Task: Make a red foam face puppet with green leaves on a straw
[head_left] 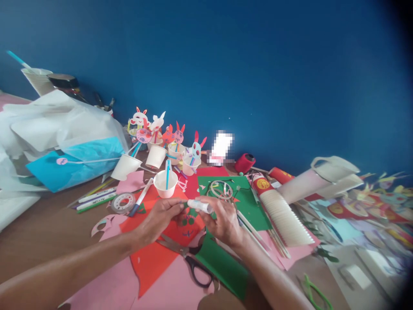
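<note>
My right hand (222, 217) is closed around a short white tube (200, 206), which looks like a glue stick. At the tube's left end, my left hand (166, 215) has its fingers pinched; a small dark green bit shows there, too small to name. Just below both hands is an orange paper face (188, 232) with green eyes and a drawn mouth, partly covered by fingers. Scissors with black handles (198, 271) lie partly spread under it, over orange paper (145, 267) and green paper (222, 262).
A white paper cup (165, 184) with a blue straw stands beyond my hands. Several cups with paper animals line the wall. Left are a tape roll (123, 202) and markers (97, 196); right lie a stack of cups (285, 217), a white jug (319, 176) and green scissors (314, 292).
</note>
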The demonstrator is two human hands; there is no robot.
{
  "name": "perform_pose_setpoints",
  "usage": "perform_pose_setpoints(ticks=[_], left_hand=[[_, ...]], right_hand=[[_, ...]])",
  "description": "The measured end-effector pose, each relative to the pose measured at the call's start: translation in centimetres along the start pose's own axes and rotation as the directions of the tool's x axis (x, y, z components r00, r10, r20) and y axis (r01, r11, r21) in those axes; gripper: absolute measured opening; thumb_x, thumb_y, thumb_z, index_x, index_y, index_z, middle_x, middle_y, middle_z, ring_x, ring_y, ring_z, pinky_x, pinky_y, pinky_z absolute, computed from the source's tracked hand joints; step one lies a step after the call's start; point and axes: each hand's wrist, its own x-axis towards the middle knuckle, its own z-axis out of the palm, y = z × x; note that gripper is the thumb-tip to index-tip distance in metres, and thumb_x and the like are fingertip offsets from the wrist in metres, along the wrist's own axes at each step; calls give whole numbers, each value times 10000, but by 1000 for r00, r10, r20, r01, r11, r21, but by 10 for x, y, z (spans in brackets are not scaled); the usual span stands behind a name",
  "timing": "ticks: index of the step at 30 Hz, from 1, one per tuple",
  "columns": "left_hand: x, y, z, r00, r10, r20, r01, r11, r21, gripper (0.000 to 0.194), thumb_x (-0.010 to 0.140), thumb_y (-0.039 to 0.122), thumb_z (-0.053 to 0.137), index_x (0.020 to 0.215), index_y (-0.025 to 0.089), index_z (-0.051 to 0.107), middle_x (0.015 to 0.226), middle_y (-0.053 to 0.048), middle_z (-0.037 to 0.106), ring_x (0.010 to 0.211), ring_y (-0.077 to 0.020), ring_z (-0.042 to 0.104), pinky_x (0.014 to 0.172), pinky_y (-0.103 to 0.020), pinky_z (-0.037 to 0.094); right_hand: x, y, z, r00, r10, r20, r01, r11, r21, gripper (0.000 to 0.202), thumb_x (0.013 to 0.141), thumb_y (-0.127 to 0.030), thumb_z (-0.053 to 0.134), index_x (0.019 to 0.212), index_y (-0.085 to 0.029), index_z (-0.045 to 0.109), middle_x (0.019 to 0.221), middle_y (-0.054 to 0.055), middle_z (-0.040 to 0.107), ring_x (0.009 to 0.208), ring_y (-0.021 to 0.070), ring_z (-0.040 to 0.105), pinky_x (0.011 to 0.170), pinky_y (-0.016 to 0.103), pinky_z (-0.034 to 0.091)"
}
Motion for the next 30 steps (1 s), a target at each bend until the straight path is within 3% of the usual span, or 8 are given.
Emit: perform_pose_setpoints(ticks=[7,10,14,16,19,25,27,30], left_hand=[[3,5,-3,996,15,-86,-21,997,-70,181,765,274,541,736,117,627,607,0,559,518,-95,516,533,-230,424],[3,5,-4,992,40,-119,-47,997,-57,177,773,273,534,788,122,626,596,10,548,505,-86,505,512,-218,414],[1,2,-2,997,22,-78,-27,998,-58,284,772,244,526,1040,160,568,577,37,519,492,-87,476,484,-218,414],[-1,0,0,999,0,-33,-1,1000,-28,215,772,243,522,943,144,607,580,28,520,498,-86,479,486,-217,416],[-6,0,4,1000,-16,2,16,1000,22,189,780,264,519,809,122,640,595,11,533,512,-85,487,499,-212,412],[-12,9,10,992,118,38,-115,990,-79,334,757,296,583,1069,178,566,831,-30,613,731,-134,553,674,-252,444],[-14,12,11,988,151,41,-146,984,-103,379,744,328,596,1086,172,552,783,-25,602,706,-134,546,661,-261,453],[-16,12,12,990,140,19,-138,986,-99,456,746,361,589,1146,155,511,702,-13,573,574,-103,504,523,-222,435]], right_hand=[[2,-1,-1,997,67,35,-69,994,89,228,797,-208,530,1024,-186,531,874,65,661,771,175,619,674,261,467],[5,0,-8,986,159,-56,-145,969,201,203,777,-207,558,980,-197,561,854,52,659,748,164,612,671,257,461],[9,6,-12,883,391,-258,-253,862,439,143,769,-244,572,899,-190,600,878,56,618,806,179,577,673,281,455],[10,6,-8,813,527,-249,-310,753,581,146,763,-282,582,863,-180,608,814,40,590,697,150,553,581,255,440],[11,-1,2,738,667,-102,-347,505,790,173,778,-288,570,911,-178,583,656,-12,544,530,94,493,516,226,408],[9,-35,20,739,619,268,-351,14,936,145,797,-265,561,894,-194,480,731,6,608,607,121,583,597,263,458],[6,-44,26,723,598,345,-373,-83,924,167,789,-276,578,864,-195,453,720,3,614,600,124,596,588,257,461],[2,-51,35,701,584,408,-401,-150,904,232,756,-296,623,842,-189,437,692,-3,616,568,116,601,578,242,458]])
